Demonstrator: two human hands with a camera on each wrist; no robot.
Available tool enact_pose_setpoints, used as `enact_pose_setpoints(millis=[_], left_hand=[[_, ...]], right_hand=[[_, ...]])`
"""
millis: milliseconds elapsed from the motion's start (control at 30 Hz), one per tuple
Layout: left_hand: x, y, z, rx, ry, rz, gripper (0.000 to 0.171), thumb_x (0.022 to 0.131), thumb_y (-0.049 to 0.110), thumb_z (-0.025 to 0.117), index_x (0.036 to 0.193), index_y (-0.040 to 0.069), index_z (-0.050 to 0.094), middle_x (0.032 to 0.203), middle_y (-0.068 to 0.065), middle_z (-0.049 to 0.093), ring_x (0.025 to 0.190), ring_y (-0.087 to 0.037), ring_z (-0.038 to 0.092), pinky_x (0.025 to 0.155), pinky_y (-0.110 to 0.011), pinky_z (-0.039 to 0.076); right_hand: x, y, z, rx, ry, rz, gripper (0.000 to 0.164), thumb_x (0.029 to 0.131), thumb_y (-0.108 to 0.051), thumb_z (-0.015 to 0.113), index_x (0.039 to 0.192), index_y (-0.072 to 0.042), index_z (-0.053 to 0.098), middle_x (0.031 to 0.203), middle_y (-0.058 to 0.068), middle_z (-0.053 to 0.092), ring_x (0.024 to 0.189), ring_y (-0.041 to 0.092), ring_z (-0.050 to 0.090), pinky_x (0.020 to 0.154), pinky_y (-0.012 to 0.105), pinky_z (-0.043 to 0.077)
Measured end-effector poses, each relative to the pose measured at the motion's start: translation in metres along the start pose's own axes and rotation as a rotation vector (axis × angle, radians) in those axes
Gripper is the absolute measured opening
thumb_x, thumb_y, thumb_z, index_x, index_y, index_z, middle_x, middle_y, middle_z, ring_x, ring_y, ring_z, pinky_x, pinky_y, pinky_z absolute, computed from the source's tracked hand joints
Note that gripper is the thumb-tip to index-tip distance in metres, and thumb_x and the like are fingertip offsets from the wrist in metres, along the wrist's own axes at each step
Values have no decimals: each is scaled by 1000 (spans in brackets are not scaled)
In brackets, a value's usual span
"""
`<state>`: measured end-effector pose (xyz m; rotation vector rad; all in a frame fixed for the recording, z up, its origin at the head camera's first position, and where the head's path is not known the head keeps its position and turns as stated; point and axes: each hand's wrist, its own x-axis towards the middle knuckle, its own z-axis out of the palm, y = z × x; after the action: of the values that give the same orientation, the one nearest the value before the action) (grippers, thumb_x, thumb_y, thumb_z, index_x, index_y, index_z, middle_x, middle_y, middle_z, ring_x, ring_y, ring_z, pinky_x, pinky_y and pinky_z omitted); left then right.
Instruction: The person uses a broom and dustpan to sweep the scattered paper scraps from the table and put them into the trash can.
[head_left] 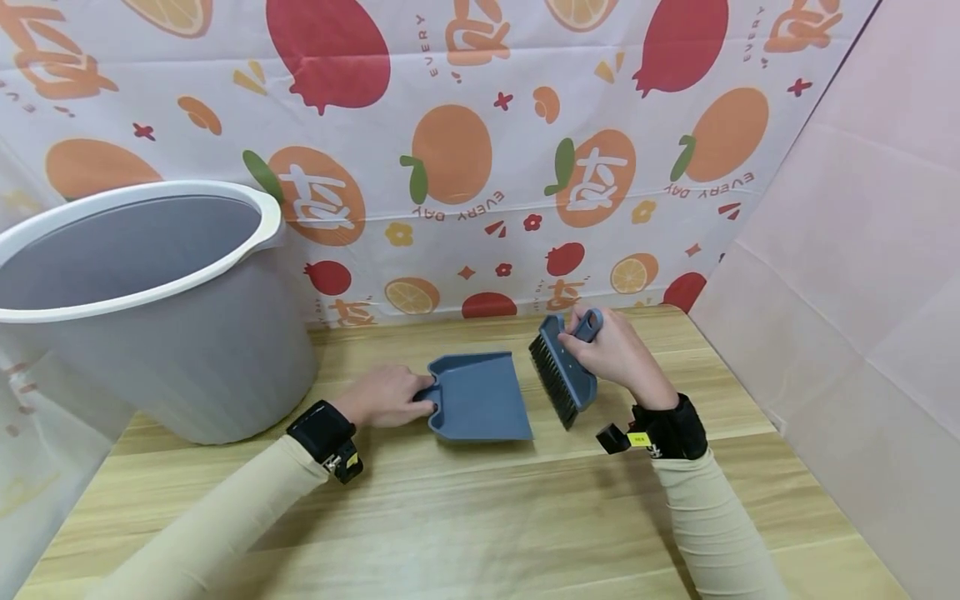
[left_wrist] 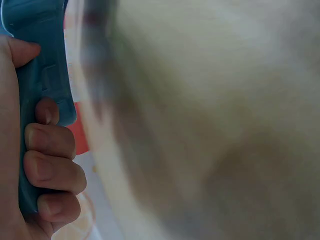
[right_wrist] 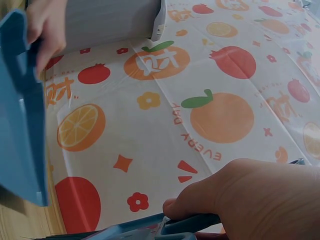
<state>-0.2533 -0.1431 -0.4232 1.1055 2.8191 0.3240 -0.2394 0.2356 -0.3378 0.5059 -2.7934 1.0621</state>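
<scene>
My left hand (head_left: 386,396) grips the short handle of a blue-grey dustpan (head_left: 483,396), its fingers curled round it in the left wrist view. The pan lies low over the wooden table with its wide lip facing right. To the right of that lip, my right hand (head_left: 611,346) holds a matching hand brush (head_left: 567,367) by its handle. Dark bristles (head_left: 551,382) point left and down, toward the pan. A small gap separates brush and pan. In the right wrist view, the dustpan (right_wrist: 20,115) stands at the left and the brush (right_wrist: 135,230) shows along the bottom edge.
A large grey bin (head_left: 172,350) with a white rim stands at the table's left. Behind the wooden table (head_left: 420,525) hangs a fruit-printed sheet (head_left: 450,250). A pale wall covering (head_left: 847,250) rises along the right side.
</scene>
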Motion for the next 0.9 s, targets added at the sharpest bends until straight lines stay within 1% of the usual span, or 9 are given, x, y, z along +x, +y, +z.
enact_pose_setpoints(millis=[133,267,333,400,467,567,633,700,900], left_hand=[[-2,-13,25,-28,62,61,25,103,38,56,84,20,55,67,12,31,60,-7,36,63,-27,28],[-3,-15,31,-13,77,60,26,101,37,59,83,20,52,67,12,31,59,-8,38,61,-29,29],[1,-23,40,-5,73,43,27,100,40,62,82,23,52,66,13,32,58,-6,38,61,-27,29],[1,-19,35,-8,51,23,27,100,40,64,82,23,53,66,12,34,58,-7,41,61,-27,31],[3,-31,47,5,84,62,28,102,46,59,84,25,54,66,13,35,59,-7,41,61,-28,32],[-1,-17,34,0,83,66,27,102,42,59,84,21,55,66,11,34,59,-9,42,60,-29,33],[-2,-15,33,16,76,51,26,101,42,58,85,22,56,66,12,34,59,-8,42,60,-28,32],[-5,-1,20,19,36,-1,23,99,37,62,84,21,55,65,11,33,58,-8,41,60,-27,32],[-5,2,19,23,26,-10,25,99,37,61,81,22,52,65,11,34,58,-8,41,59,-26,29]], right_hand=[[-1,-1,0,-2,2,-9,19,103,-10,76,91,-10,61,74,5,58,62,17,53,58,28,37],[-2,-2,-1,4,6,-18,20,103,-11,76,90,-9,61,73,5,58,61,14,54,58,28,37],[-1,-2,-1,0,5,-16,20,103,-11,76,90,-9,61,72,4,57,62,15,55,57,27,38],[-1,-2,-2,-4,6,-16,20,103,-11,75,90,-9,61,71,4,56,63,15,56,57,27,39],[-1,-3,-2,-8,5,-16,20,104,-10,75,89,-9,61,70,4,55,62,17,56,58,27,39],[-1,-3,-3,-10,7,-20,21,104,-9,75,89,-10,60,68,3,52,60,18,51,58,29,35],[-2,-4,-3,-18,11,-29,21,104,-9,75,89,-11,60,67,2,49,58,18,47,58,29,31],[-3,-5,-2,-34,20,-60,21,104,-9,75,89,-11,60,65,0,48,56,16,44,58,29,30],[-10,-14,4,-82,62,-324,13,104,-8,78,99,-10,66,75,1,59,60,5,43,61,26,34]])
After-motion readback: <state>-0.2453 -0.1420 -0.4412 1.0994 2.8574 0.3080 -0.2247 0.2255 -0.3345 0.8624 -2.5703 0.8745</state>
